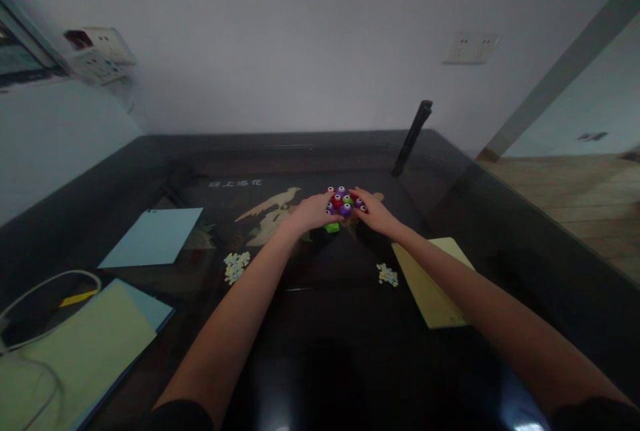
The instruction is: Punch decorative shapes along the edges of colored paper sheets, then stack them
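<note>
A cluster of small round eyeball toys (345, 209), red, purple and green with white-and-black eyes, sits near the middle of the dark table. My left hand (315, 211) curves round the cluster from the left, its thumb along the near side. From the right, my right hand (375, 213) cups the same cluster with bent fingers touching the toys. Some of the toys are partly hidden by my fingers. Just below them lies a bright green piece (332, 227); whether it joins the cluster I cannot tell.
Small pale paper-like bits lie in a left pile (236, 267) and a right pile (387, 275). A yellow sheet (425, 284) is under my right forearm. Blue paper (155, 237), green paper (95, 344) and a white cable (65, 273) lie left. A black stick-like object (413, 137) stands at back right.
</note>
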`<state>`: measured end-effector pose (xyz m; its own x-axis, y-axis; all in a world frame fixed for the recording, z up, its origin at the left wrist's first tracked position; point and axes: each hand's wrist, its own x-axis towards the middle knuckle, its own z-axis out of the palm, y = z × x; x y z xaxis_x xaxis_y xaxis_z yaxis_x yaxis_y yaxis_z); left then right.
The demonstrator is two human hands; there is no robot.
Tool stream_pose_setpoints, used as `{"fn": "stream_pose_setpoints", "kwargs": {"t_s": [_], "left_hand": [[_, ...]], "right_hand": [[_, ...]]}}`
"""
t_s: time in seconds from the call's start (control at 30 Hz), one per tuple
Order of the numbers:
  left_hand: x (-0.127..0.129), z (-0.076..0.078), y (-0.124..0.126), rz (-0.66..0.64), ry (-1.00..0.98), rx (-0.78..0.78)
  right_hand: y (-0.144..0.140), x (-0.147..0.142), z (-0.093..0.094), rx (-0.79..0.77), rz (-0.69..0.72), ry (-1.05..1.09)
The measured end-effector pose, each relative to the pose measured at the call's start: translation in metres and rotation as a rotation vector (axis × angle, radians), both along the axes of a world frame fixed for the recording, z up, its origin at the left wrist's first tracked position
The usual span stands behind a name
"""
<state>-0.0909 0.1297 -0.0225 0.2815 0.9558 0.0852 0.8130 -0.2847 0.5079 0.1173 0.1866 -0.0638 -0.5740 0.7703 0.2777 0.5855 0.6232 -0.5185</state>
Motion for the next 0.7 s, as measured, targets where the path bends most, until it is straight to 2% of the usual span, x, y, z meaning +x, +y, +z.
{"fn": "stream_pose_setpoints", "kwargs": {"t_s": [0.23,0.43,0.57,0.7], "left_hand": [[-0.002,0.003,-0.002,-0.096,0.028,-0.005],[-0.024,0.002,0.006,-0.093,0.002,-0.005],[-0.034,-0.008,0.009,-0.044,-0.043,0.023],[-0.028,-0.026,0.009,0.049,-0.119,0.128]], "right_hand": [[0.015,-0.013,-0.006,0.01,-0.081,0.049],[0.031,-0.029,-0.004,0.003,-0.061,0.066],[0.033,-0.033,-0.003,-0.009,-0.018,0.08],[0.033,-0.036,-0.003,-0.027,-0.004,0.101]]}}
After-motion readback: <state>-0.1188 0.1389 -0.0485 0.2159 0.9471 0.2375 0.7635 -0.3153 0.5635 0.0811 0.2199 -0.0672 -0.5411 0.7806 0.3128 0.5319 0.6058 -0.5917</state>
